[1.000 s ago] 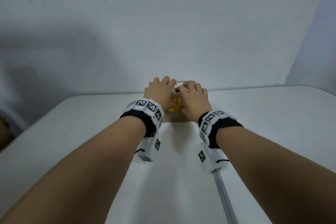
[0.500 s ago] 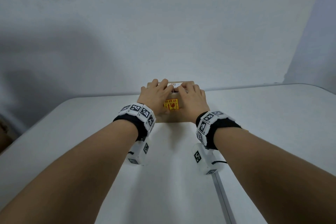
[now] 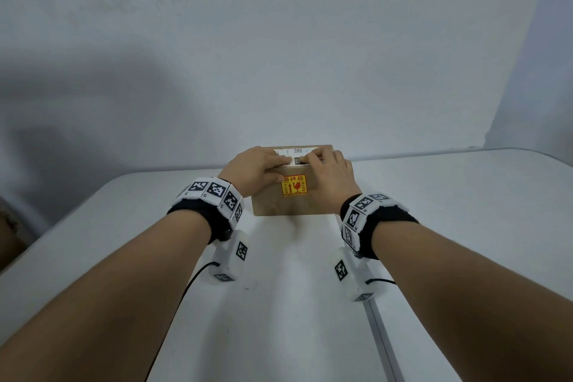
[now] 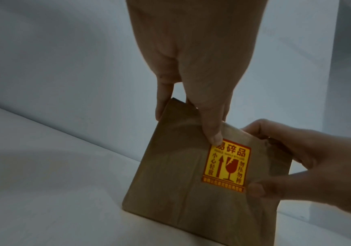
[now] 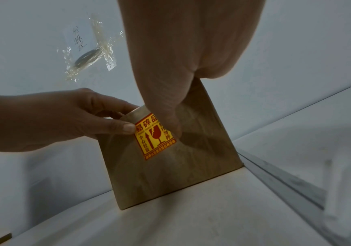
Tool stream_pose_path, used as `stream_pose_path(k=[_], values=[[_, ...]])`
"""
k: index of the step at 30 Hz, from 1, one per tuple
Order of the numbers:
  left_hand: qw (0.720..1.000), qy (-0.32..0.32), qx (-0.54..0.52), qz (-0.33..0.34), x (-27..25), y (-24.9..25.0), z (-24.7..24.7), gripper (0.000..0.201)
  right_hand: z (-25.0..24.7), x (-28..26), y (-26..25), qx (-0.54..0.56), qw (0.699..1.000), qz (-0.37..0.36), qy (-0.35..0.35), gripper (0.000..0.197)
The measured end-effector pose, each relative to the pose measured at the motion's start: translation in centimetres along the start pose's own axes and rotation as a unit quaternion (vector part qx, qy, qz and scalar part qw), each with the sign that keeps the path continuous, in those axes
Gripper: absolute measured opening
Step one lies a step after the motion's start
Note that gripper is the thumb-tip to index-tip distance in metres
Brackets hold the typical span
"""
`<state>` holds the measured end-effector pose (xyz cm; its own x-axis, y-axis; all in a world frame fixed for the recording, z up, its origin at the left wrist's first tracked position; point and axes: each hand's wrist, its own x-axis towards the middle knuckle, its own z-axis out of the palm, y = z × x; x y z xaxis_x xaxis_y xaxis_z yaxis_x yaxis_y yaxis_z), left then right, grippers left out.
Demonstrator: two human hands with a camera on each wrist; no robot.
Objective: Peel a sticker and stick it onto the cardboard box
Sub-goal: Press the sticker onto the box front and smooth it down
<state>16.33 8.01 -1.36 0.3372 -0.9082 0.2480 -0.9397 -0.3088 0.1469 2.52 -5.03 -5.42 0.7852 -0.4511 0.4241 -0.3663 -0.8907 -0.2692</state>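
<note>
Brown cardboard, a small box [image 3: 291, 195] on the white table [image 3: 465, 211], carried the yellow-and-red fragile sticker [image 3: 295, 185] flat on its near face in the head view, between the left hand [image 3: 257, 166] and the right hand [image 3: 330, 175], both gripping the box with fingers curled over its top edge. From the left wrist, that hand's thumb tip [image 4: 215, 138] touched the sticker's upper corner; from the right wrist, the right thumb [image 5: 170, 123] pressed its upper right part, so the sticking looked done bar a last smoothing.

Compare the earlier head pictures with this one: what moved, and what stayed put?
The left hand and right hand slid apart along the cardboard box, uncovering the yellow sticker on its near face. Both hands remain on the box's top edge; the box stays on the table.
</note>
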Motion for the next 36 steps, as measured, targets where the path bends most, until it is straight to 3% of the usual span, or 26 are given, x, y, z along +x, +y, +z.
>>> stream_pose_path(k=[5, 8, 10, 12, 14, 16, 18, 21, 23, 26, 30, 31, 34, 36], values=[[0.999, -0.008, -0.038, -0.028, -0.8, 0.3, -0.4, 0.037, -1.2, -0.2, -0.1, 0.018, 0.999, -0.001, -0.050, 0.062], [0.997, -0.007, -0.077, -0.030, -1.3, 0.4, -0.7, 0.036, -2.6, -0.4, 0.3, 0.125, 0.991, 0.036, -0.025, 0.059], [0.991, 0.011, -0.122, -0.045, -1.5, 0.3, -0.6, 0.035, -3.4, -0.6, 1.0, 0.217, 0.967, 0.133, 0.008, 0.064], [0.985, 0.032, -0.144, -0.094, -1.6, 0.5, -0.2, 0.035, -3.4, -0.7, 1.6, 0.300, 0.923, 0.236, -0.047, 0.074], [0.969, 0.024, -0.186, -0.159, -1.6, 1.2, 0.0, 0.034, -2.9, -0.7, 1.9, 0.342, 0.892, 0.272, -0.117, 0.070], [0.963, 0.017, -0.214, -0.165, -1.4, 1.6, 0.1, 0.032, -2.7, -0.7, 1.9, 0.361, 0.885, 0.272, -0.110, 0.056], [0.965, 0.054, -0.196, -0.164, -1.4, 1.8, -0.2, 0.031, -3.4, -1.0, 1.6, 0.380, 0.879, 0.276, -0.082, 0.054], [0.941, 0.153, -0.226, -0.199, -2.0, 2.1, -1.2, 0.029, -4.8, -1.3, 1.2, 0.406, 0.866, 0.292, -0.029, 0.056], [0.931, 0.176, -0.244, -0.208, -2.7, 2.4, -1.4, 0.030, -5.5, -1.7, 0.7, 0.407, 0.866, 0.291, -0.018, 0.057], [0.937, 0.157, -0.246, -0.193, -3.9, 2.6, -0.9, 0.040, -5.7, -2.5, 0.3, 0.367, 0.885, 0.285, -0.020, 0.049], [0.974, 0.115, -0.146, -0.129, -4.9, 3.4, -0.2, 0.032, -5.1, -3.8, -0.1, 0.330, 0.900, 0.285, 0.001, 0.037], [0.985, 0.078, -0.107, -0.109, -5.1, 3.7, 0.0, 0.038, -5.1, -4.0, -0.3, 0.329, 0.900, 0.285, 0.008, 0.036], [0.995, -0.038, 0.001, -0.094, -5.9, 4.3, 1.2, 0.088, -4.8, -4.4, -0.7, 0.324, 0.902, 0.284, 0.005, 0.040], [0.991, -0.088, 0.023, -0.102, -6.5, 4.3, 1.8, 0.094, -4.6, -4.5, -1.0, 0.315, 0.909, 0.274, -0.008, 0.045]])
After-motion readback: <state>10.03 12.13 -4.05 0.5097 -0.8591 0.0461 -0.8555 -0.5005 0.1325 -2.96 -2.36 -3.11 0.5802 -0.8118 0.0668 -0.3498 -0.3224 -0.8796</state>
